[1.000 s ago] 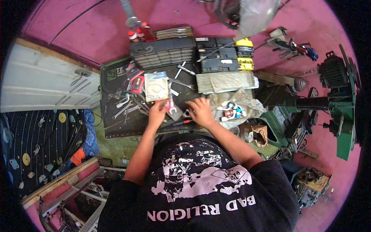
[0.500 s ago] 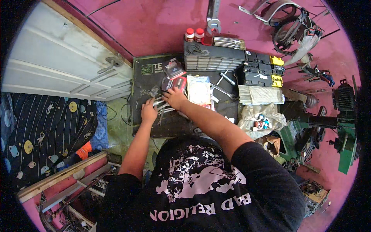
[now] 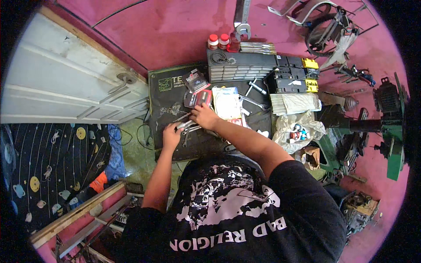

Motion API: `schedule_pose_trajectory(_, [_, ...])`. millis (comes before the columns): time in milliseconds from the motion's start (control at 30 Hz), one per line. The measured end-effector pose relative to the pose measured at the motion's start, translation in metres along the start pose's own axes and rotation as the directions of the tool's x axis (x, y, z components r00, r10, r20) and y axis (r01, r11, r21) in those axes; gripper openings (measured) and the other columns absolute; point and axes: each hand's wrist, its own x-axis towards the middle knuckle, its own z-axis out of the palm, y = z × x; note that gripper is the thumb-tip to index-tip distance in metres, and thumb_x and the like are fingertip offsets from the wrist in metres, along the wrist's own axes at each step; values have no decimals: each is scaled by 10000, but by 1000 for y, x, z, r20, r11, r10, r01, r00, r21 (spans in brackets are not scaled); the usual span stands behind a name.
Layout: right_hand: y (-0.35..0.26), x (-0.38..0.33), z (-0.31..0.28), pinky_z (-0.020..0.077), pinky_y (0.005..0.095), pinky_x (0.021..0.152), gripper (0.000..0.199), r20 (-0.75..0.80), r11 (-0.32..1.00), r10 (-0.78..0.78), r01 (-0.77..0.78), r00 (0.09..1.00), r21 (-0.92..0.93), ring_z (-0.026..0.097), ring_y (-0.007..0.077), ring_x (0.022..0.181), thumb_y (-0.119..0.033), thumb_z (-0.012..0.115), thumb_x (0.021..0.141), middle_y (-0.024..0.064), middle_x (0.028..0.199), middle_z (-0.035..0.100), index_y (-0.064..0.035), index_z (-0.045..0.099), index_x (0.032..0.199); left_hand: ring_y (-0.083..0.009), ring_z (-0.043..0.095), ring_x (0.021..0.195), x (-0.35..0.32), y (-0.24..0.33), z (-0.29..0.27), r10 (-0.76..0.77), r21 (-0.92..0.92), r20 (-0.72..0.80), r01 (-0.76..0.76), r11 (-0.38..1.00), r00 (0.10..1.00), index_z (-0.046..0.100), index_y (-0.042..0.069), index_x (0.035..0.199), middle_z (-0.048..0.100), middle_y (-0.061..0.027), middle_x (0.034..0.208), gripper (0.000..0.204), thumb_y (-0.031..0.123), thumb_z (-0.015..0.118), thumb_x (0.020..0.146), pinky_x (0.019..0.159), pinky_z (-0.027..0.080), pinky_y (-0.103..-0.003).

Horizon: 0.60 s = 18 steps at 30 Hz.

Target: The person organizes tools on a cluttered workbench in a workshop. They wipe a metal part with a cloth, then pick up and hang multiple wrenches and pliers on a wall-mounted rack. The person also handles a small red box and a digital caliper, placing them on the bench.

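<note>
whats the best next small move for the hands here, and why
I'd probably lift the silver hand tool gently with the left hand: that hand is right at it, and wrenches lie close beside it, so sliding it might drag them along. How firmly it is gripped is hard to tell.

**Black and pink dominating, yellow and green accenting**

Wall is showing pink; door is reading white. Desk is running black with a green emblem. Wrenches are shining silver. Blister packs are mixing red and black. Bottles are wearing red caps over white. Storage boxes are pairing black with yellow. Machine is sporting green. Shirt is carrying a pale pinkish print on black. Patterned fabric is displaying white lines, yellow and grey-blue round motifs on black. Small cloth is glowing orange.
</note>
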Motion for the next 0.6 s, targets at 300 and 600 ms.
schedule_pose_trajectory(300, [-29, -137, -16, 493, 446, 816, 258, 226, 385, 654, -575, 722, 722, 680, 305, 881, -277, 568, 1001, 159, 960, 712, -101, 691, 1144, -60, 450, 532, -59, 82, 51, -393, -463, 668, 766, 445, 632, 687, 68, 1035, 609, 2, 684, 359, 397, 542, 1034, 474, 357, -230])
schedule_pose_trajectory(600, [-14, -288, -74, 460, 286, 709, 475, 380, 8, 666, -516, 641, 857, 518, 112, 744, -102, 732, 883, 5, 863, 609, -63, 605, 1338, -51, 452, 612, -42, 174, 118, -65, -384, 741, 500, 777, 669, 720, 46, 969, 623, 31, 759, 289, 324, 640, 968, 554, 338, -236])
